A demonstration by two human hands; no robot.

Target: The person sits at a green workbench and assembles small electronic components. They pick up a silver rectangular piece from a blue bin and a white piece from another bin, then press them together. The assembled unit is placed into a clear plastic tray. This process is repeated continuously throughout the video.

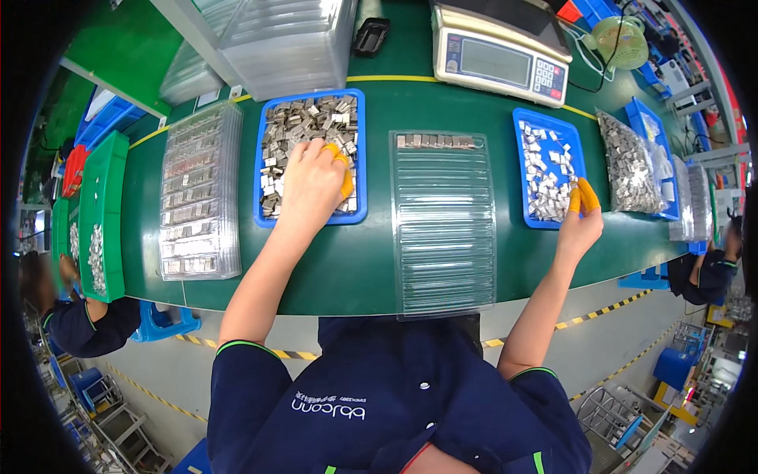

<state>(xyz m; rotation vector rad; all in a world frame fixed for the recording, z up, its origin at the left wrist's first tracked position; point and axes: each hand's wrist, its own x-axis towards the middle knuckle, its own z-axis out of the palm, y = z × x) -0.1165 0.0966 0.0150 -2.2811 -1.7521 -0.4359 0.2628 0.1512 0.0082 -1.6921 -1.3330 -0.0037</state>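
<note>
My left hand [309, 183] reaches into a blue tray [360, 158] heaped with small silver metal parts [304, 118]. Its fingers, some in yellow finger cots, are bent down and closed among the parts; what they grip is hidden. Over the near right edge of a second blue tray [519, 133], my right hand [581, 229] has its yellow-covered fingertips pinched together. Anything between them is too small to name. Smaller silver-white pieces [541, 174] lie in that tray. Between my hands a clear ribbed plastic tray [444, 237] holds a row of metal parts [438, 141] in its far slot.
Filled clear trays [201, 197] are stacked at left, beside a green bin [114, 182]. Farther back stand more clear trays [288, 47] and a weighing scale [493, 59]. A bag of metal parts [632, 166] lies at right. Other people sit at both sides.
</note>
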